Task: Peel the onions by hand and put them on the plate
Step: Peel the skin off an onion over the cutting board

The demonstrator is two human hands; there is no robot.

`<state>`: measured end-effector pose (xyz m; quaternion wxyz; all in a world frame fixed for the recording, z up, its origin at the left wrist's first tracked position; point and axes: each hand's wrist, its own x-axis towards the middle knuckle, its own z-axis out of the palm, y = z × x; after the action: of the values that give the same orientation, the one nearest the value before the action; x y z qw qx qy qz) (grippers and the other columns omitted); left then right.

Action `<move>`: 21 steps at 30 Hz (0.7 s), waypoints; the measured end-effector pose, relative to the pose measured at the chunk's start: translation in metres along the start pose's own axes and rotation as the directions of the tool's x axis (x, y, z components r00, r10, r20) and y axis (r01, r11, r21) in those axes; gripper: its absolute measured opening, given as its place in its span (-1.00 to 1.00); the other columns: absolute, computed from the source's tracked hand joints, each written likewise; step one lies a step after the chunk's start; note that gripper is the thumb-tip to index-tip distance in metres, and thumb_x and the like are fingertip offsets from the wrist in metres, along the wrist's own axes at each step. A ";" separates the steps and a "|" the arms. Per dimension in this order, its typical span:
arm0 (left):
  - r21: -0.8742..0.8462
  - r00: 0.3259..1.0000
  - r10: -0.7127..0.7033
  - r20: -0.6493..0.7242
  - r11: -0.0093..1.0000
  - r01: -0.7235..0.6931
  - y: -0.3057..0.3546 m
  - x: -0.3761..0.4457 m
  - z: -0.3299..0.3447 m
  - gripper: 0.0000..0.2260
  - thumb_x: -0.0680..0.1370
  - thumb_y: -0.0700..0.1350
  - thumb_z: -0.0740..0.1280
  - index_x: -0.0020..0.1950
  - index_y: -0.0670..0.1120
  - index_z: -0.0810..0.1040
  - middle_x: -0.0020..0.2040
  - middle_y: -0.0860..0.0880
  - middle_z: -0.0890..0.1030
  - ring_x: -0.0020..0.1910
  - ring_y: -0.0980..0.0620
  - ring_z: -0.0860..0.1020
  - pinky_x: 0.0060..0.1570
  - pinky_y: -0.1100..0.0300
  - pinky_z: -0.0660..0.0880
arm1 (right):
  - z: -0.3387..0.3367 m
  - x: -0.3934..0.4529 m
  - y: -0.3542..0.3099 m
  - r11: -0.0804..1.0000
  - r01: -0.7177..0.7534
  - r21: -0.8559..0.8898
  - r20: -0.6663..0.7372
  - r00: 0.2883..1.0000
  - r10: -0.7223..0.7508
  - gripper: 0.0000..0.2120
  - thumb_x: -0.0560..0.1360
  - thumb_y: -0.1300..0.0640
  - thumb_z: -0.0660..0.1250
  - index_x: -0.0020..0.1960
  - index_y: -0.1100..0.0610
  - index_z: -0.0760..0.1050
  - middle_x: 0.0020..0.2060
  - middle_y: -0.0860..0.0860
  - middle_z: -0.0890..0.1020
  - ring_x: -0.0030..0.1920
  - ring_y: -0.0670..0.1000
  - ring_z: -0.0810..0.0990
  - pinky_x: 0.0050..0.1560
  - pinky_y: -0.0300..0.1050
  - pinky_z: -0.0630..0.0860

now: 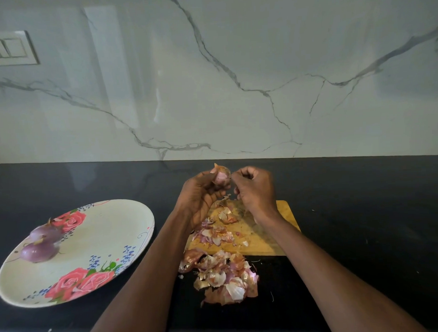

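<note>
- Two peeled onions [40, 243] already lie on the flowered plate [99, 244], side by side near its far left rim, touching or nearly so.
- A third onion [221, 177] is held up above the far end of the wooden cutting board [263, 243], with pale pink flesh showing on one side and dry brownish skin clinging to its top.
- The left hand [201, 198] is curled around this onion from below and grips it.
- The right hand [254, 189] is clenched just beside the onion, its fingertips at the skin; it seems to pinch a strip of peel, but blur keeps me from being sure.
- Loose onion skins [224, 277] are heaped on the near edge of the board and spill onto the black tabletop [363, 210].
- By my judgement the task is well along: two onions done, the third partly stripped and not yet on the plate.
- No other unpeeled onion shows, so this may be the last.
</note>
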<state>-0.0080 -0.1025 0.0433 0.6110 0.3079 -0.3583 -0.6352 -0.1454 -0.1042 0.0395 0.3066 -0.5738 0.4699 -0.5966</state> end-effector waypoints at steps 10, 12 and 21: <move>0.017 0.999 -0.015 -0.046 1.000 0.016 0.005 0.000 -0.004 -0.86 0.57 -0.17 0.35 0.07 -0.20 0.61 -0.17 -0.16 0.65 -0.28 -0.02 0.57 -0.37 0.23 0.52 | -0.005 0.007 0.004 0.985 0.126 -0.121 0.047 0.991 -0.121 -0.83 0.54 0.17 0.45 0.11 0.18 0.69 -0.09 0.00 0.73 -0.15 -0.18 0.65 -0.11 -0.25 0.56; 0.071 0.999 -0.017 -0.033 0.997 0.019 0.006 -0.001 -0.004 -0.86 0.51 -0.15 0.41 0.03 -0.17 0.64 -0.21 -0.11 0.65 -0.29 0.02 0.57 -0.38 0.24 0.52 | -0.005 0.007 0.003 0.987 0.131 -0.093 0.085 0.989 -0.124 -0.76 0.50 0.10 0.50 0.13 0.15 0.69 -0.07 0.00 0.75 -0.12 -0.11 0.69 -0.08 -0.16 0.63; 0.172 0.999 0.004 -0.048 0.985 0.004 0.003 -0.003 -0.004 -0.87 0.47 -0.26 0.44 0.00 -0.24 0.62 -0.21 -0.15 0.62 -0.33 0.01 0.57 -0.35 0.24 0.57 | -0.004 0.003 0.007 0.929 0.297 -0.222 0.159 0.951 -0.266 -0.84 0.47 0.08 0.53 0.03 0.09 0.69 -0.39 -0.08 0.66 -0.47 0.15 0.55 -0.53 0.04 0.44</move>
<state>-0.0028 -0.0996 0.0438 0.5907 0.3747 -0.3970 -0.5942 -0.1511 -0.1090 0.0351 0.1742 -0.7049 0.4319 -0.5351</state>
